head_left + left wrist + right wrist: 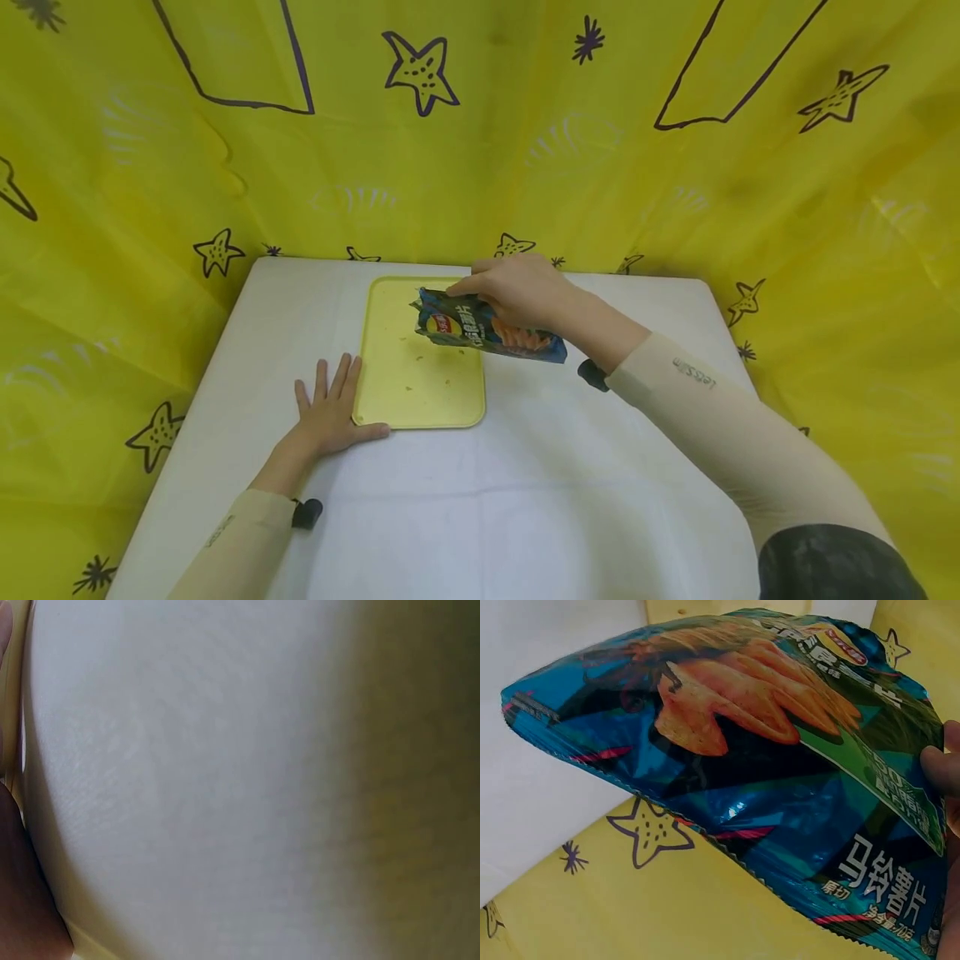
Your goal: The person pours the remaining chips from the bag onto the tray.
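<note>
My right hand (525,287) grips a blue-green potato chip bag (465,329) from above and holds it over the right part of a yellow tray (420,404). One end of the bag points left above the tray, the other sticks out past the tray's right edge. Printed chips and white lettering cover the bag (727,735) in the right wrist view, where my fingers show at the right edge. Small crumbs (408,388) lie scattered on the tray. With fingers spread, my left hand (327,417) rests at the tray's near left corner, thumb along its front edge.
A white-covered table (585,500) carries the tray. Behind and at both sides hangs a yellow curtain (480,150) with drawn stars. Dark wrist devices (306,514) sit on both sleeves. Pale cloth and blur fill most of the left wrist view.
</note>
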### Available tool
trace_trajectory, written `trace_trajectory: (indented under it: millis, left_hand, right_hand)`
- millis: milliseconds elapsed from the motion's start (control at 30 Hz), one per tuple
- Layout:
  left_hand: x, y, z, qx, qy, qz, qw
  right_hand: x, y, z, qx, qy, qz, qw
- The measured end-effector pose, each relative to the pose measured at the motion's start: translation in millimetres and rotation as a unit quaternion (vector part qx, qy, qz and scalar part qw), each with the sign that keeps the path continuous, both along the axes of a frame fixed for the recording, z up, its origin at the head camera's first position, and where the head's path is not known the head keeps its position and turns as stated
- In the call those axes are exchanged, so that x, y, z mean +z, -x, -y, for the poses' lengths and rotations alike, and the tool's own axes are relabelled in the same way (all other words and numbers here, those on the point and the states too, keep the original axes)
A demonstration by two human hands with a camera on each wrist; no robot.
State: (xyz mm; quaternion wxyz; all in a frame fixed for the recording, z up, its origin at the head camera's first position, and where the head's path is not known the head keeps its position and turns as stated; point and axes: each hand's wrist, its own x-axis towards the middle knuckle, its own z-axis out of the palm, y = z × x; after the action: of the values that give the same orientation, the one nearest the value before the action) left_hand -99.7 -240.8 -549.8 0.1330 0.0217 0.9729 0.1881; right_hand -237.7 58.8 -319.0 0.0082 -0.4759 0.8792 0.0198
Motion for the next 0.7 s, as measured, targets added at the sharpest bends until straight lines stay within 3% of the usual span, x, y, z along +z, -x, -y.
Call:
trace_trajectory:
  millis: [367,700]
  left_hand:
    - [-3.7,0.5,-1.8,0.000,0.003,0.007,1.0000]
    - [-2.3,1.1,-1.7,0.002,0.006,0.016,0.9999]
  right_hand:
    - [7.9,-7.2,13.3,0.024,-0.038,0.004,0.9990]
    - [13.6,-11.6,31.8,0.093,-0.054,-0.040,0.9934]
